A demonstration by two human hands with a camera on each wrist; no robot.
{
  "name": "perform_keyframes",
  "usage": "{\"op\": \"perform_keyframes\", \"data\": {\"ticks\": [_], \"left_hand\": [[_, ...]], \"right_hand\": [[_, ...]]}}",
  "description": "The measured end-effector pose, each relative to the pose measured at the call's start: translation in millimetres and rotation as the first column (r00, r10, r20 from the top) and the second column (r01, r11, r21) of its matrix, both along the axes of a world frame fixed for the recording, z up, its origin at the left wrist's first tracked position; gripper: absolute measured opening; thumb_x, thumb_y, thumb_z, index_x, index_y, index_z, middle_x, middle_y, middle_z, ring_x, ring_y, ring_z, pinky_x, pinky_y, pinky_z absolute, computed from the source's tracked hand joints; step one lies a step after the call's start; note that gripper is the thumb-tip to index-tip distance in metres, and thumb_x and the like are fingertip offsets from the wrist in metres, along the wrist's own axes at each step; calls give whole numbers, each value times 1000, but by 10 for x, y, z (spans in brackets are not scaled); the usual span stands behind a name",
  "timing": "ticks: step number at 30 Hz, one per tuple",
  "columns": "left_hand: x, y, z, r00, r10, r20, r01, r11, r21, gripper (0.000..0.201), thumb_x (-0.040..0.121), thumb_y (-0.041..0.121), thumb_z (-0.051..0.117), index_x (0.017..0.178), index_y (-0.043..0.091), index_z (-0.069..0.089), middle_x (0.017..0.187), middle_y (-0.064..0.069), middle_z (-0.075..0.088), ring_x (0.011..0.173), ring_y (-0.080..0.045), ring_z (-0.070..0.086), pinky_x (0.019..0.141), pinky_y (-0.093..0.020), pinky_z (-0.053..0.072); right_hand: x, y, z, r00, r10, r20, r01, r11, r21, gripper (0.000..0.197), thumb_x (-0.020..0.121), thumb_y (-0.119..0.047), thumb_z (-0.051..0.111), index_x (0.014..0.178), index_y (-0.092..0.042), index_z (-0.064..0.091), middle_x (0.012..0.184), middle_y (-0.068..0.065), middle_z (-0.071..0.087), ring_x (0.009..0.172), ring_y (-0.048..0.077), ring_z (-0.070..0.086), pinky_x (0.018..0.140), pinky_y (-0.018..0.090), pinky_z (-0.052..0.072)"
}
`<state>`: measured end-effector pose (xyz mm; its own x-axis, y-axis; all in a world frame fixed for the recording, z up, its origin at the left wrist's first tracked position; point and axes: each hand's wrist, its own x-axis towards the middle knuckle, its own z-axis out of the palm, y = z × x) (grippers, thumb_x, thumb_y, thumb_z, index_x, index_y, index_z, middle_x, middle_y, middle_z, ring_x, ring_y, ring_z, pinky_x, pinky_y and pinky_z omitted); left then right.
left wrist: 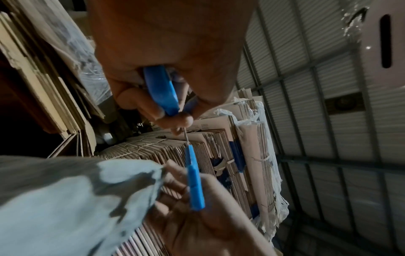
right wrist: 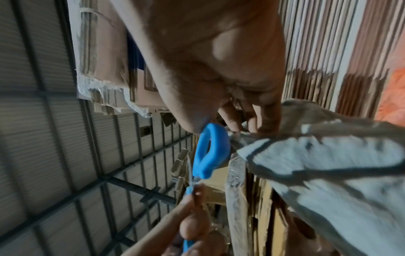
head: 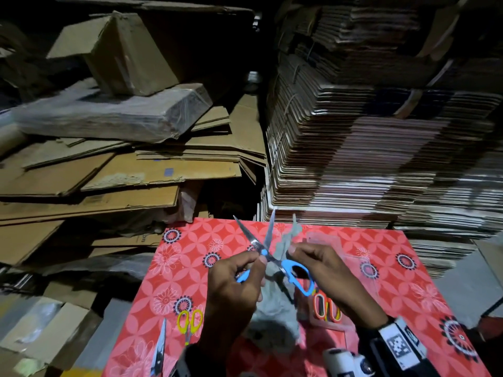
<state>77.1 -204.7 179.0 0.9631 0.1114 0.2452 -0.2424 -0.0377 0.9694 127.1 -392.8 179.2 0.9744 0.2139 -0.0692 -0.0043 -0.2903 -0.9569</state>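
Over the red patterned table (head: 394, 268), the grey cloth (head: 275, 319) hangs between my hands, one strip rising just right of the blades. The blue scissors (head: 265, 253) stand spread in a V, tips pointing away from me. My left hand (head: 234, 284) curls round one handle, and my right hand (head: 326, 270), the nearer to the cloth, pinches it beside the other loop.

The held scissors (head: 289, 266), centre of frame: bright blue handles, silver blades. The cloth (head: 275, 319) below them: pale grey w/ darker folds. The table cover (head: 381, 268): red, white petal lattice, white flowers, black-and-white rosettes. Lower left, yellow-handled scissors (head: 190, 322); lower centre-right, an orange-handled pair (head: 325, 308). The cardboard (head: 109, 175), left: brown. The wrist band (head: 397, 346), lower right: black-white square code.
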Motion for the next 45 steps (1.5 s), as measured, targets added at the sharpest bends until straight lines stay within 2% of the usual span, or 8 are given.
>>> {"op": "perform_keyframes", "data": {"ticks": [7, 10, 14, 19, 26, 31, 36, 45], "left_hand": [[94, 52, -96, 989, -45, -139, 33, 996, -82, 41, 94, 34, 61, 60, 13, 59, 48, -11, 47, 42, -19, 42, 43, -26, 32], [170, 36, -184, 992, -20, -127, 15, 999, -41, 37, 96, 36, 62, 66, 15, 67, 53, -8, 53, 47, -17, 47, 47, -27, 36], [249, -7, -275, 989, 95, -115, -86, 993, 81, 10, 98, 25, 73, 96, 25, 82, 83, 12, 76, 74, -3, 67, 71, -31, 56], [248, -64, -233, 990, -17, -142, 32, 993, 109, 44, 102, 55, 51, 113, 22, 78, 112, 7, 77, 110, -15, 71, 97, -44, 56], [265, -45, -22, 905, -294, -307, 156, 901, -405, 41, 95, 34, 65, 108, -5, 69, 96, -18, 74, 86, -28, 74, 81, -42, 63], [296, -20, -68, 869, -371, -328, 189, 861, -473, 29, 101, 8, 55, 113, -17, 64, 104, -34, 72, 86, -35, 72, 73, -35, 60], [263, -56, -18, 856, -360, -371, 198, 891, -408, 31, 106, 2, 44, 109, -9, 73, 73, -15, 75, 37, -11, 52, 40, -18, 39], [335, -259, -53, 832, -338, -440, 120, 884, -452, 25, 101, 1, 54, 109, -17, 70, 78, -23, 68, 45, -17, 61, 44, -23, 48]], "right_hand": [[-175, 31, 277, 982, 25, -189, 4, 989, 149, 48, 104, -48, 49, 103, -12, 81, 88, 7, 78, 74, 18, 72, 69, 22, 53], [-242, 61, 369, 1000, -3, -30, 10, 969, 246, 15, 95, -14, 70, 97, -5, 82, 76, 12, 75, 63, 14, 68, 55, 18, 50], [-238, 98, 281, 969, -212, 129, 170, 946, 277, 8, 82, -6, 83, 84, -14, 84, 72, 12, 77, 64, 21, 72, 60, 30, 57], [-239, 222, 86, 821, -285, 494, 309, 950, 35, 22, 78, -6, 89, 86, -26, 83, 78, -12, 77, 71, 8, 74, 68, 36, 63], [-381, 375, 41, 807, -20, 590, 121, 984, -133, 38, 73, -39, 89, 108, -28, 81, 97, -19, 73, 90, 0, 70, 77, 15, 54], [-345, 246, 101, 872, -8, 489, 42, 997, -58, 15, 78, -29, 88, 93, -27, 84, 99, -18, 77, 92, 5, 74, 77, 24, 59], [-213, -95, 112, 814, -225, 535, 311, 947, -75, 18, 86, -13, 82, 85, -31, 81, 90, -16, 75, 81, 10, 71, 68, 19, 54], [-365, -448, 24, 980, -9, 200, 55, 973, -226, 20, 96, -15, 73, 100, -31, 84, 81, -15, 77, 64, 6, 67, 62, 22, 51]]}}
